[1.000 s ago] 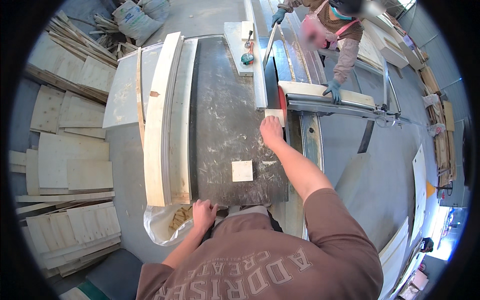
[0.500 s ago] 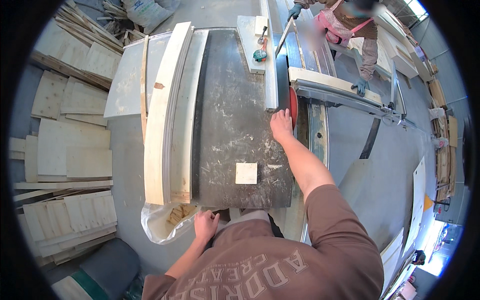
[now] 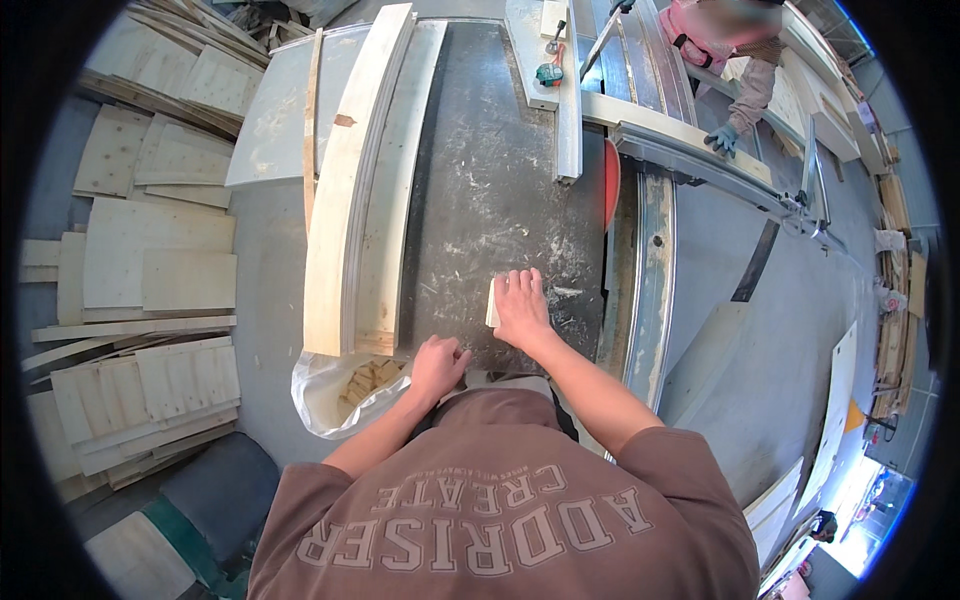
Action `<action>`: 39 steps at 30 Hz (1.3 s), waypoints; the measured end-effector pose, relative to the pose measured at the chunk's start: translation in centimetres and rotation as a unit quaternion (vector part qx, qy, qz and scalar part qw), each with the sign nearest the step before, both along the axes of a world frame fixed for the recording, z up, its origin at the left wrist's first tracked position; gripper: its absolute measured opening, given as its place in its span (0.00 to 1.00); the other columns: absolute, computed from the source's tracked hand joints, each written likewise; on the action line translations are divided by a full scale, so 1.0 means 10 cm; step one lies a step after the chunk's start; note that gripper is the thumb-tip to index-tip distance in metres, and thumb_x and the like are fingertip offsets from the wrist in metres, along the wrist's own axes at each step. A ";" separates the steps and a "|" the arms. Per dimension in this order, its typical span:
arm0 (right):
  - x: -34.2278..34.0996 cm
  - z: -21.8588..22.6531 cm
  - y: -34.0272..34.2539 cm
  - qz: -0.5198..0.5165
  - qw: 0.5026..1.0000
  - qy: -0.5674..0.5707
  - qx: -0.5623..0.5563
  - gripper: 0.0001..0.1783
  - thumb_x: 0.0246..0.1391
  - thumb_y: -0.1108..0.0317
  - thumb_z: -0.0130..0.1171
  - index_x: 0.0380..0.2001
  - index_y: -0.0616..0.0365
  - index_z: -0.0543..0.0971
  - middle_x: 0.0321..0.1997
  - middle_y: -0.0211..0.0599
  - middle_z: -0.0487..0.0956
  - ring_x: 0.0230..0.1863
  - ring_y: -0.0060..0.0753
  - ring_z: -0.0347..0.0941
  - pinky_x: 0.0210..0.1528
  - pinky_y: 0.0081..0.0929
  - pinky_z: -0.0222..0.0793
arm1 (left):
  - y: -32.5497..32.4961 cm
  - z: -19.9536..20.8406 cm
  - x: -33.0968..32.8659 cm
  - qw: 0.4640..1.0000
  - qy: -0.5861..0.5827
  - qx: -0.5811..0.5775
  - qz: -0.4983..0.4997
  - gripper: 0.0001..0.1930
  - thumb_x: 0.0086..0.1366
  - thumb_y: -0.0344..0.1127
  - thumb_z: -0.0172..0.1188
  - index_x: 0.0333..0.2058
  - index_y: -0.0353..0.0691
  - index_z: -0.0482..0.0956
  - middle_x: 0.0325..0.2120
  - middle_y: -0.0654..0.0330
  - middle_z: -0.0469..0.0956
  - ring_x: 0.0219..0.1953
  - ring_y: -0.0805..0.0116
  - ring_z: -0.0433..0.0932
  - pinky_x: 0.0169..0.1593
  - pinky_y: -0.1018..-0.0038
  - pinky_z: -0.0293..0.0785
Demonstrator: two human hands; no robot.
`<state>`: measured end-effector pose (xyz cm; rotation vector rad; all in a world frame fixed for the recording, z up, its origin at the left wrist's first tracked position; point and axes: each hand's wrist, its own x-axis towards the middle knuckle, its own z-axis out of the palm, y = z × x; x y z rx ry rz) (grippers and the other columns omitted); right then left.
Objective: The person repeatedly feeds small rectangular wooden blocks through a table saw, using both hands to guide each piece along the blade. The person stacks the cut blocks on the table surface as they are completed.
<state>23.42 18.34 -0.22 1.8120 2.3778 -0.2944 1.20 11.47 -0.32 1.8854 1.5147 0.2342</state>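
Observation:
My right hand (image 3: 521,308) is over a small square piece of wood (image 3: 492,304) on the dark saw table (image 3: 470,190), its fingers bent across the top. Only the left edge of that piece shows; the rest is under the hand. At the table's front edge, my left hand (image 3: 440,366) is loosely closed, and nothing is visible in it. Beyond my right hand, a red blade guard (image 3: 611,185) stands at the slot, beside the end of a metal fence (image 3: 569,130).
Long boards (image 3: 355,180) are stacked on the table's left. A white bag (image 3: 330,400) of offcuts hangs near my left hand. A tape measure (image 3: 550,73) lies by the fence. At far right a co-worker's gloved hand (image 3: 721,140) rests on a board (image 3: 660,128) along the crosscut fence.
My right hand has drawn back from beside the red guard to the square piece of wood. My left hand stays near the table's front edge. The whole view has shifted.

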 end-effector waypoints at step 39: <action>0.56 -0.72 -0.27 -0.290 0.863 0.382 -0.160 0.55 0.47 0.64 0.77 0.75 0.65 0.61 0.69 0.58 0.76 0.70 0.61 0.73 0.71 0.47 0.70 | 0.74 -0.20 0.85 0.986 0.118 -0.029 -0.117 0.69 0.47 0.34 0.82 0.81 0.37 0.42 0.78 0.37 0.54 0.73 0.38 0.67 0.70 0.52 0.75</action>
